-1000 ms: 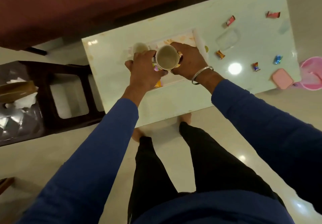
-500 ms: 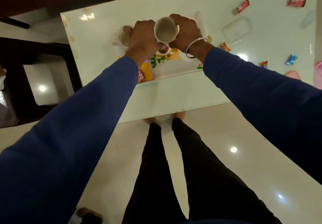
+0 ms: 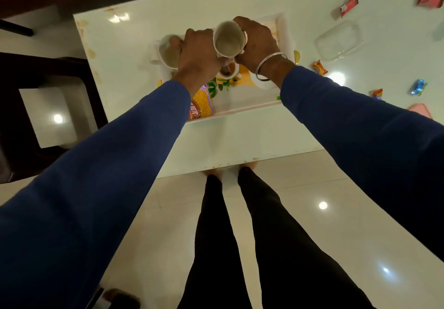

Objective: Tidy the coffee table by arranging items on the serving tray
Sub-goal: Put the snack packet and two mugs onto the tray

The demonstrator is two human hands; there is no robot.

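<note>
A white serving tray [image 3: 242, 110] with a floral print lies on the pale coffee table [image 3: 240, 140]. My right hand [image 3: 258, 42] grips a white cup [image 3: 228, 40] held above the tray's middle. My left hand [image 3: 197, 51] is curled over the tray beside that cup; its fingers are hidden, so what it holds is unclear. A second white cup [image 3: 168, 52] stands at the tray's left end, just left of my left hand. A yellow snack packet [image 3: 201, 103] lies at the tray's near left, and a small white cup [image 3: 228, 70] sits under my hands.
Loose candy wrappers [image 3: 320, 67] and a clear plastic lid [image 3: 338, 40] are scattered on the table right of the tray, with a pink object [image 3: 419, 109] at the right edge. A dark side table [image 3: 48, 106] stands to the left. My legs are at the table's near edge.
The view has shifted closer over the table. Both hands and the held cup stay over the tray, slightly lower in the frame than half a second ago.
</note>
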